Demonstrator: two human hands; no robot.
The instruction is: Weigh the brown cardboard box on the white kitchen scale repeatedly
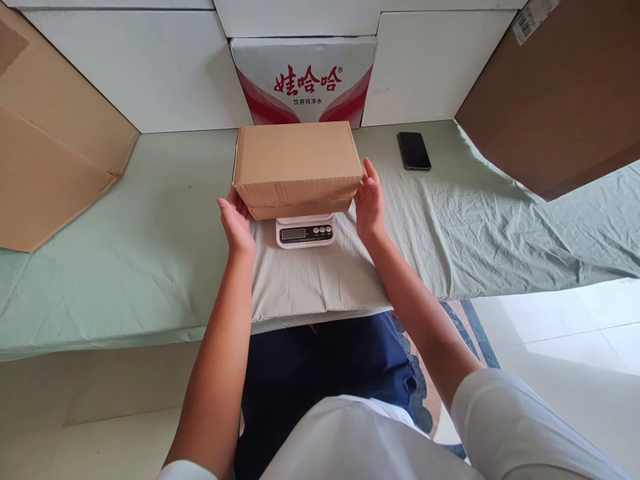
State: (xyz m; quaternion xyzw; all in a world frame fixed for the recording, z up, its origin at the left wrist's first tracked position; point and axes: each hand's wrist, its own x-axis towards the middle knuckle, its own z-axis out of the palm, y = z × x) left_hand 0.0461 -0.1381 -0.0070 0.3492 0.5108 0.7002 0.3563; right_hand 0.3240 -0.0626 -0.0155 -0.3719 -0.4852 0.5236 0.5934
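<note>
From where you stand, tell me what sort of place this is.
Likely a makeshift indoor work area: a cloth-covered surface, a small digital scale on it, and a plain cardboard box directly over the scale.

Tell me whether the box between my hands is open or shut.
Looks shut: the cardboard box shows a flat top, no raised flaps; underside hidden.

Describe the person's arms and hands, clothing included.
Left hand and right hand: no gloves; no rings or watches visible. Forearms bare, no cables or markings showing. Short, plain white shirt sleeves; only the left one's edge shows.
</note>
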